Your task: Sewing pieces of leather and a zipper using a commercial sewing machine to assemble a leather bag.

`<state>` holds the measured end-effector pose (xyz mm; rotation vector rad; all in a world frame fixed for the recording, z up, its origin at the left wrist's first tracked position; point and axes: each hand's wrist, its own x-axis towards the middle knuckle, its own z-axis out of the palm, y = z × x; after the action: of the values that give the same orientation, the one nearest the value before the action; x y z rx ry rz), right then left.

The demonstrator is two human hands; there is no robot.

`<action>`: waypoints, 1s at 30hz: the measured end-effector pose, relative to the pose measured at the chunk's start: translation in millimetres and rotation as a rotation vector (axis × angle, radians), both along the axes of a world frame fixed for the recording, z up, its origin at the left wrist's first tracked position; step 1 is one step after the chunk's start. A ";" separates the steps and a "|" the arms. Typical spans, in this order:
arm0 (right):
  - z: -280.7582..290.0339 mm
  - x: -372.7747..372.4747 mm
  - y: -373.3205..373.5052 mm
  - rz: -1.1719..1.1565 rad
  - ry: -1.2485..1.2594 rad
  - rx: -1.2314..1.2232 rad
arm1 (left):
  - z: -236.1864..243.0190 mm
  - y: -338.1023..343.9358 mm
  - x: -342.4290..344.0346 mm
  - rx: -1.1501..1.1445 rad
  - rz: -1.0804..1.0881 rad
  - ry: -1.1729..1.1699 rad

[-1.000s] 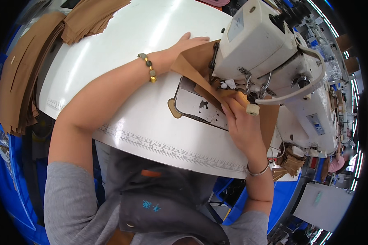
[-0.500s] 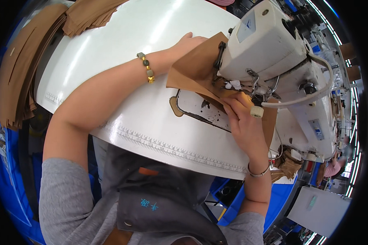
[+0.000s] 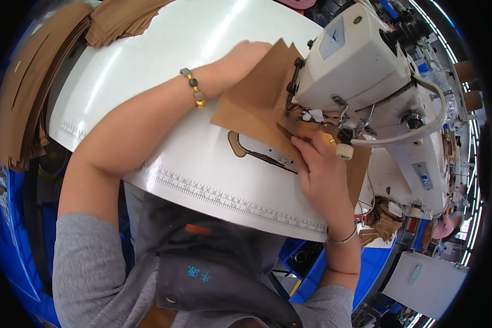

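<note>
A large folded brown sheet [image 3: 251, 106] lies under the head of a white sewing machine [image 3: 344, 65] on a white table [image 3: 120, 71], partly over the bed plate [image 3: 268, 158]. My right hand [image 3: 320, 175] is closed on the sheet's lower right part, just below the needle area; a yellow ring shows on a finger. My left hand [image 3: 238, 60] rests at the sheet's upper left, its fingers mostly hidden behind the raised flap. The needle itself is hidden.
Brown stacks [image 3: 33, 93] line the left side, another pile [image 3: 120, 19] at back left. A crumpled brown bundle [image 3: 382, 218] sits at right. A blue bin [image 3: 374, 262] is below. A co-worker in pink [image 3: 443, 227] is at far right.
The sheet's flap has moved down and leftward, covering more of the bed plate and of my left fingers. My right hand has shifted slightly left.
</note>
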<state>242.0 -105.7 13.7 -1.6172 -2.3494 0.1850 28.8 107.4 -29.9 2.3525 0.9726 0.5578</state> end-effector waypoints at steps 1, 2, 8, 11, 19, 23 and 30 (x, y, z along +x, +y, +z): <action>-2.1 -0.9 0.1 -0.005 0.002 0.000 | 2.4 1.7 -7.2 -0.089 0.093 -0.054; -4.5 -2.0 0.6 0.034 -0.030 0.072 | 6.1 1.7 -18.3 0.023 0.167 -0.132; -0.7 -2.5 -1.7 0.025 -0.116 0.109 | 55.4 -41.0 -63.3 0.244 0.027 -0.193; 7.3 0.4 1.0 -0.025 -0.141 0.047 | 57.7 -90.9 -58.6 0.104 -0.225 -0.118; 14.7 2.6 11.7 -0.077 0.133 -0.069 | 47.2 -92.4 -30.4 0.261 -0.209 0.142; 17.2 3.3 10.9 -0.072 0.016 -0.074 | 45.2 -98.0 -33.3 0.257 -0.192 0.197; 9.0 -4.9 -12.6 0.099 -0.264 0.078 | 23.0 -133.9 -43.8 0.449 -0.258 0.264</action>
<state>237.1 -118.3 22.7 -1.5724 -2.5980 -0.1063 -15.0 -26.5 -6.9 2.9571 0.6833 0.3993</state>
